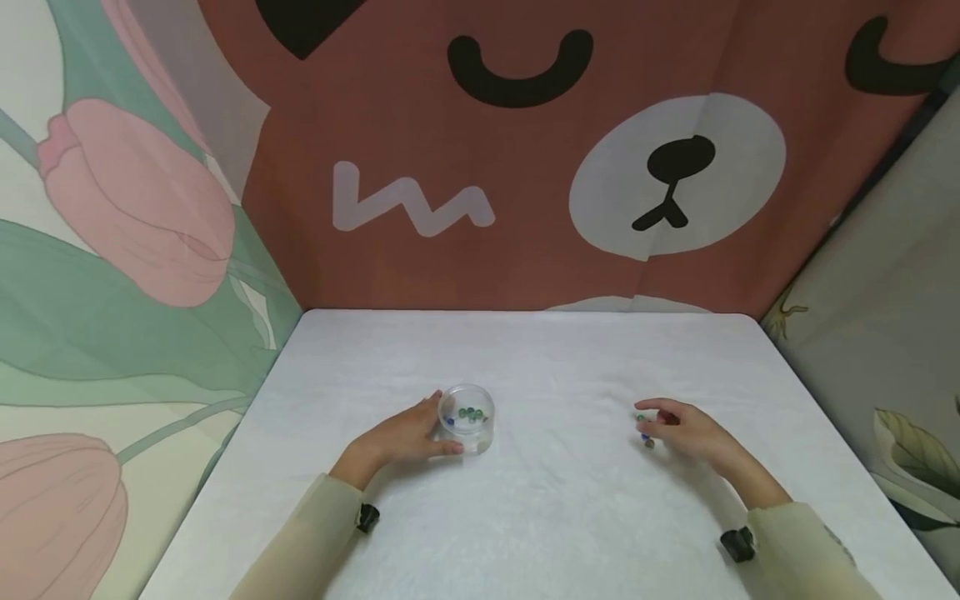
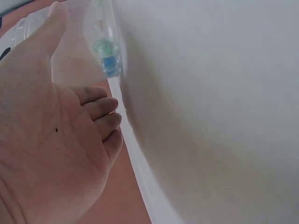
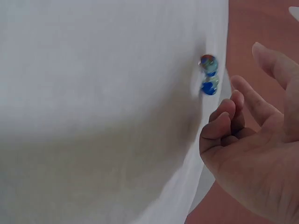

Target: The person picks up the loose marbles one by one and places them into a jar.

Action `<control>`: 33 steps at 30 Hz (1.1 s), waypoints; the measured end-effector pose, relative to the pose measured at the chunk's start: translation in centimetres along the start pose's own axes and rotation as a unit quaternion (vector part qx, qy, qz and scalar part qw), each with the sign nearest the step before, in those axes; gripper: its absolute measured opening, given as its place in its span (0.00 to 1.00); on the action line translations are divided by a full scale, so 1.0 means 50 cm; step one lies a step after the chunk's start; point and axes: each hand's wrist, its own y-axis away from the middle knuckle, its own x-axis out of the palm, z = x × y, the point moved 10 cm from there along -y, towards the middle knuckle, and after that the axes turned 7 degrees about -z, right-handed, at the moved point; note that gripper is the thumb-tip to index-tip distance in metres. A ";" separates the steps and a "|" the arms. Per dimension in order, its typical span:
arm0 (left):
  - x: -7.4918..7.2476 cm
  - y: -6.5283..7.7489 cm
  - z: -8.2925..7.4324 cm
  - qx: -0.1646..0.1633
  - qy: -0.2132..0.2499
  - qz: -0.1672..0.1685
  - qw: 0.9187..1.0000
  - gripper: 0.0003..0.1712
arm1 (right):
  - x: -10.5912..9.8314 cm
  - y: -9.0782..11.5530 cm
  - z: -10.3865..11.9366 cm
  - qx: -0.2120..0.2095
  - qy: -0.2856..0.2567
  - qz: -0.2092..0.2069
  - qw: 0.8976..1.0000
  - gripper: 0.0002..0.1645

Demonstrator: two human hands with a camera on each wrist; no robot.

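Observation:
A clear round plastic jar stands upright on the white table, with several green and blue marbles inside. My left hand holds the jar from its left side; in the left wrist view the thumb lies along the jar wall and marbles show through it. On the right, my right hand hovers just by a few loose marbles, thumb and index finger apart. The right wrist view shows these glass marbles in a short row, apart from the fingertips; nothing is held.
A white cloth covers the table. Behind it hangs a brown curtain with a bear print, and a floral curtain borders the left side. Both wrists carry small black cameras.

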 end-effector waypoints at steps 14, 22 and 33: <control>0.001 -0.006 -0.009 0.017 -0.008 -0.007 1.000 0.64 | -0.004 -0.024 -0.033 0.019 0.054 -0.006 0.998 0.35; 0.002 -0.006 -0.010 0.016 -0.005 -0.007 1.000 0.62 | -0.003 -0.029 -0.017 -0.002 0.086 -0.015 0.996 0.28; 0.010 -0.007 0.002 0.002 -0.009 -0.005 1.000 0.65 | 0.000 -0.041 -0.008 -0.012 0.108 -0.036 0.993 0.17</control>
